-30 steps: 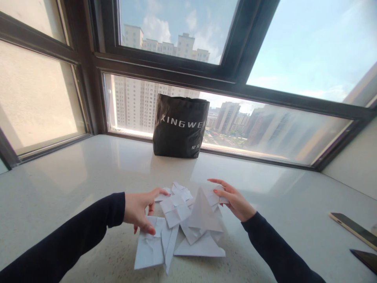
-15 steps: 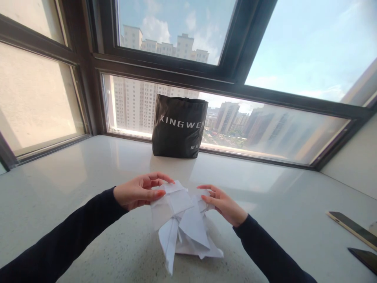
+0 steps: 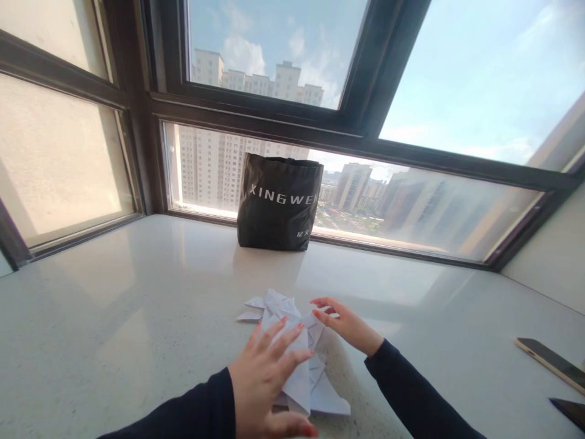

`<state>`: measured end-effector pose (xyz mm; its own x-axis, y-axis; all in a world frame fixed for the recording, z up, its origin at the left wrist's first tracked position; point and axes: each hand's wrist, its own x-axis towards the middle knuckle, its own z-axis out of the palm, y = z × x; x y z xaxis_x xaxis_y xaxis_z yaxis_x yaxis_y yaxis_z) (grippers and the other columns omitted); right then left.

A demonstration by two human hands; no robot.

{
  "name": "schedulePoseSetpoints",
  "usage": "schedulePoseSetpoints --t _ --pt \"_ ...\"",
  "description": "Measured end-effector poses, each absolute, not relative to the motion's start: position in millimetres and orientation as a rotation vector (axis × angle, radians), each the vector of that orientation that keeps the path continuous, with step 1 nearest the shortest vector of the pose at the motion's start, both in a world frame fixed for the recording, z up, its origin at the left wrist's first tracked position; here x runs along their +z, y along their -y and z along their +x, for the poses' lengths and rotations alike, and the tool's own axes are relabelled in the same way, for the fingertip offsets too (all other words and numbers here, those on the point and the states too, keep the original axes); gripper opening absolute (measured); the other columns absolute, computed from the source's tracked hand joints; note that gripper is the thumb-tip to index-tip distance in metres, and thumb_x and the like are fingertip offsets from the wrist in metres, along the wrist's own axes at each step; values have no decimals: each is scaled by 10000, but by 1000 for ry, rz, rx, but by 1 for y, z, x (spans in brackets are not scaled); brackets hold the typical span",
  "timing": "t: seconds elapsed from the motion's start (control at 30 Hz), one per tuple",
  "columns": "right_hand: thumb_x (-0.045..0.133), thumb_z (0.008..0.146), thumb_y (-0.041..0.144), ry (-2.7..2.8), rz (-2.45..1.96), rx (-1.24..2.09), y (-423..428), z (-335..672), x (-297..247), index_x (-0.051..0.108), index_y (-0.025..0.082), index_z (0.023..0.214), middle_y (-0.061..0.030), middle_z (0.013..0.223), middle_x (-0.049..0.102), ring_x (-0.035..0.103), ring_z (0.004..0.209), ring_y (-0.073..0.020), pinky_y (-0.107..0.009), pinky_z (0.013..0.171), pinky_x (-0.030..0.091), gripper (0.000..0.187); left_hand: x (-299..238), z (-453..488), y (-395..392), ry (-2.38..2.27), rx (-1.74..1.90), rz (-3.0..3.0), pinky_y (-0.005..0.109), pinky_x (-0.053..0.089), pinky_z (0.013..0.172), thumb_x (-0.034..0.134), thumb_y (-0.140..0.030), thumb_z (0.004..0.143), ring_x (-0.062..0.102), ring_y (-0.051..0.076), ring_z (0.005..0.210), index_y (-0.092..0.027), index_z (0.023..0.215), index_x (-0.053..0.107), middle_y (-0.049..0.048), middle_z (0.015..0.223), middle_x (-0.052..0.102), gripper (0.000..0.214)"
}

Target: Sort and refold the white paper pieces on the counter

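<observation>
A heap of white folded paper pieces [image 3: 292, 350] lies on the pale stone sill in front of me. My left hand [image 3: 267, 381] rests flat on top of the heap with its fingers spread, pressing the paper down. My right hand [image 3: 345, 326] touches the heap's right edge, its fingers curved and slightly apart, with the fingertips on the paper. Both arms wear dark sleeves. Part of the heap is hidden under my left hand.
A black bag [image 3: 278, 203] with white lettering stands upright at the back against the window. Dark window frames bound the sill [image 3: 114, 305] at the back and left. A phone [image 3: 548, 364] and another dark flat object [image 3: 569, 410] lie at the far right.
The papers had been lifted and gathered between both hands; they now lie back on the sill. My left hand has moved from gripping the upper left to pressing flat on top.
</observation>
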<state>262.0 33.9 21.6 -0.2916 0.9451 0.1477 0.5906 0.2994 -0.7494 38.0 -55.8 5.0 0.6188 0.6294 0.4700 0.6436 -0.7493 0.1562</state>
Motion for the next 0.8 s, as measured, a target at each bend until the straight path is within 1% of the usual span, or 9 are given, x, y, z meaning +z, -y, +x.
schedulePoseSetpoints --t 0.07,0.17,0.23,0.3,0.43,0.47,0.53,0.63,0.8 --pt "502 728 391 2014 -1371 743 -40 252 18 582 155 976 -78 928 586 563 742 -169 -318 711 462 352 -4 51 65 856 -703 -2700 528 89 994 437 -382 819 196 243 1247 -371 1208 358 -58 1366 283 397" --pt "467 755 345 2061 -1396 704 -49 234 14 577 132 1005 -89 908 601 573 675 -162 -317 665 471 346 -9 55 65 747 -609 -2642 534 -12 996 372 -471 823 173 229 1253 -348 1202 377 -56 1366 284 398" --pt "447 769 317 2106 -1390 701 -51 223 14 601 131 969 -81 866 623 580 634 -157 -304 627 475 314 -5 46 60 824 -561 -2632 534 22 997 360 -533 798 201 248 1239 -303 1191 406 -14 1357 309 458" --pt "449 771 306 2158 -1360 700 -52 216 17 636 144 894 -65 809 645 588 639 -162 -296 629 472 276 0 36 57 921 -545 -2600 530 63 996 367 -511 803 223 255 1228 -281 1174 429 2 1352 318 441" --pt "455 772 293 2194 -1346 635 -59 211 27 640 140 903 -90 870 640 579 756 -193 -327 718 444 274 -5 34 60 828 -696 -2472 545 20 993 310 -593 780 194 270 1238 -283 1171 439 5 1351 321 516" --pt "453 773 283 2197 -1350 620 -62 209 28 627 135 941 -101 911 629 574 773 -194 -332 734 437 284 -10 40 62 730 -748 -2426 545 3 995 311 -576 792 190 262 1242 -300 1167 443 -10 1345 331 483" --pt "459 772 261 2222 -1336 622 -68 200 30 608 132 994 -108 960 616 568 781 -183 -325 748 431 297 -21 56 63 503 -831 -2319 530 12 1007 371 -404 848 195 226 1248 -350 1139 460 -72 1333 344 309" --pt "492 755 245 2283 -1285 663 -71 182 30 619 153 989 -82 948 633 567 778 -169 -303 751 428 281 -33 78 61 437 -905 -2249 494 51 1029 351 -359 872 198 191 1250 -380 1121 473 -144 1324 337 278" --pt "525 722 261 2298 -1280 704 -68 183 29 682 159 793 -63 803 667 570 721 -185 -313 697 434 200 -30 74 55 509 -900 -2286 498 53 1026 365 -324 875 423 173 1111 -309 1054 541 -106 1191 515 252"
